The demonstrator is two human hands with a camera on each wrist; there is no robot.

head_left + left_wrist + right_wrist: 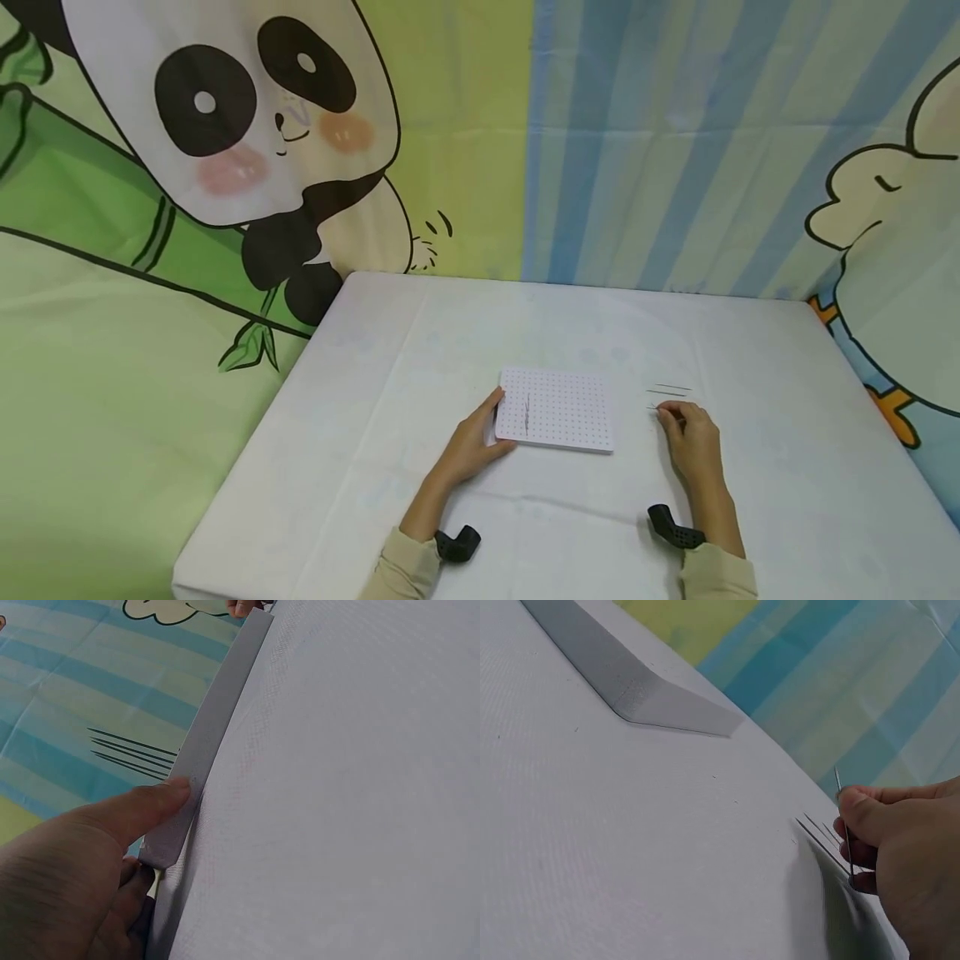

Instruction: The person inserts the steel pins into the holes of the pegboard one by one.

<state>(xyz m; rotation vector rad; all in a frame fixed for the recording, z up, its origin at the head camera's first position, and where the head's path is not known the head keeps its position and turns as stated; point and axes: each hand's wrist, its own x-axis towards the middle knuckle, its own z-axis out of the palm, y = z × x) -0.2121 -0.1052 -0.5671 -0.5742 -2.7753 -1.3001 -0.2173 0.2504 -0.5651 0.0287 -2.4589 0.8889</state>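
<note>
A white board with rows of small holes (573,408) lies on the white table. My left hand (468,454) grips its near left corner, with the thumb (161,802) against the front side and the other fingers at the left side. Several thin dark needles (527,414) stand in a row in the board's left part, pointed tips up (133,741). Right of the board, my right hand (693,442) pinches one thin metal needle (849,851) between thumb and fingertips, tilted close over the table. More needles (667,392) lie on the cloth just beyond this hand.
White cloth covers the table (420,350), lightly creased in front of the board. Behind it hangs a printed curtain (465,150) with a panda and blue stripes. Each wrist wears a black camera mount (459,546).
</note>
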